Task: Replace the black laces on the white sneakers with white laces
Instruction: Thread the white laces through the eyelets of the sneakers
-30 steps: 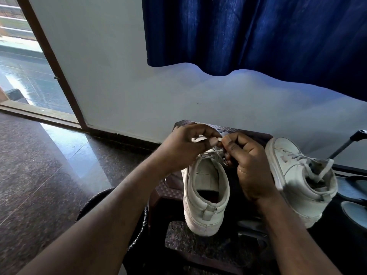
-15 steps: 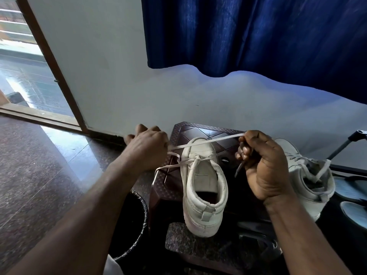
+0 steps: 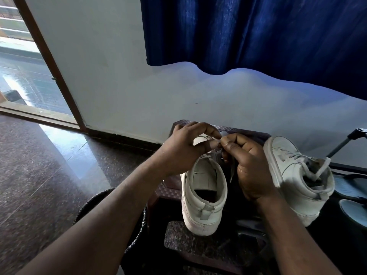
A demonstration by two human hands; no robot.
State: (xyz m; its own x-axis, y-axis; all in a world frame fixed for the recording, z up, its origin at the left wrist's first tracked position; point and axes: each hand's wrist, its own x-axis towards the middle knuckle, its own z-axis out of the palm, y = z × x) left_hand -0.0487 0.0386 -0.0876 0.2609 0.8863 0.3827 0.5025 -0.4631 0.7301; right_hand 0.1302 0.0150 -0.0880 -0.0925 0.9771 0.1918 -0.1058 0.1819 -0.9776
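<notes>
A white sneaker (image 3: 204,197) stands heel toward me on a dark stool (image 3: 168,187). Both hands meet above its tongue. My left hand (image 3: 184,147) pinches the white lace between thumb and forefinger. My right hand (image 3: 246,161) pinches the same lace (image 3: 232,173) right beside it, and a loose lace end hangs down past its palm. A second white sneaker (image 3: 297,175) stands to the right, laced in white, with a lace end sticking up at its collar. The front of the near sneaker is hidden behind my hands.
A dark round bin (image 3: 89,205) sits on the floor below my left forearm. Blue sandals (image 3: 353,195) lie at the far right beside a black metal stand (image 3: 345,141). A white wall and a blue curtain (image 3: 258,36) rise behind the stool; an open doorway is at left.
Half a second ago my hands were pulled apart with the lace stretched between them. They have come back together over the sneaker's tongue, pinching the lace as they did a second ago.
</notes>
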